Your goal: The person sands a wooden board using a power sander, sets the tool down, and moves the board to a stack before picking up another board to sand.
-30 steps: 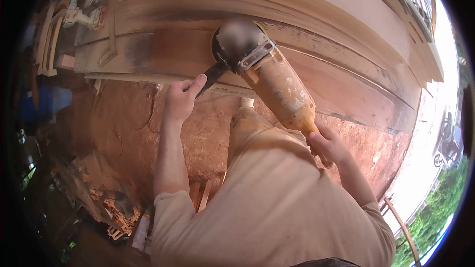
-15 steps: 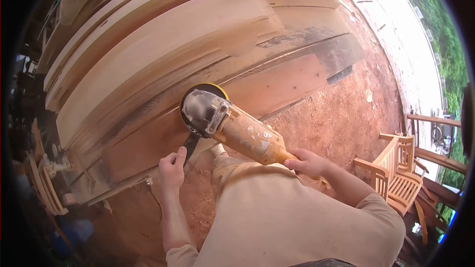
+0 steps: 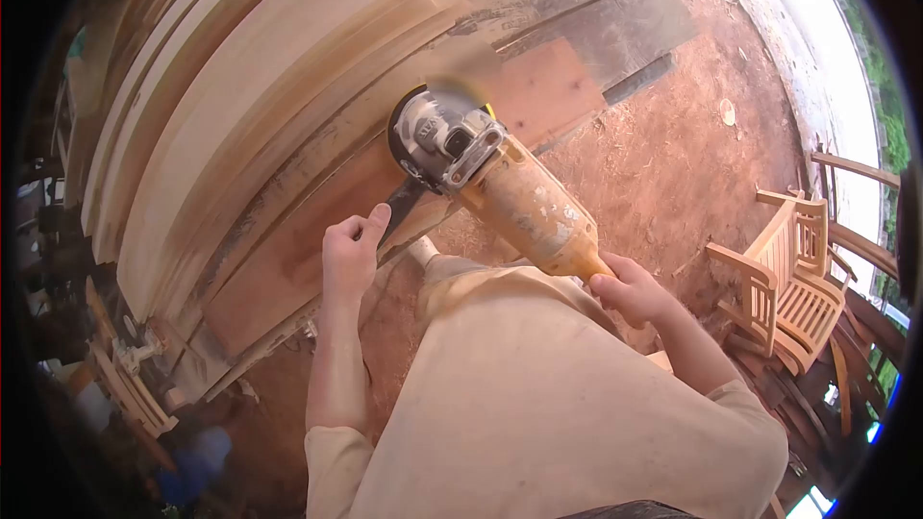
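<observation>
A worn yellow power sander [image 3: 524, 207] with a round disc lies over a reddish wooden board [image 3: 279, 264]. My left hand [image 3: 353, 248] is closed round its black side handle [image 3: 402, 211]. At the rear end of the tool body, my right hand [image 3: 630, 288] wraps round the yellow grip. The disc is partly hidden by the metal head and blurred at its far edge; whether it touches the board I cannot tell.
Pale wooden panels [image 3: 260, 67] are stacked beyond the board. A wooden chair [image 3: 793, 279] stands at the right on reddish ground [image 3: 663, 168] strewn with shavings. Curved wooden pieces [image 3: 125, 380] lie at the lower left.
The sander has moved up and to the right in view, with both hands still on it. The panels, board and chair have shifted and tilted in view as the camera turned.
</observation>
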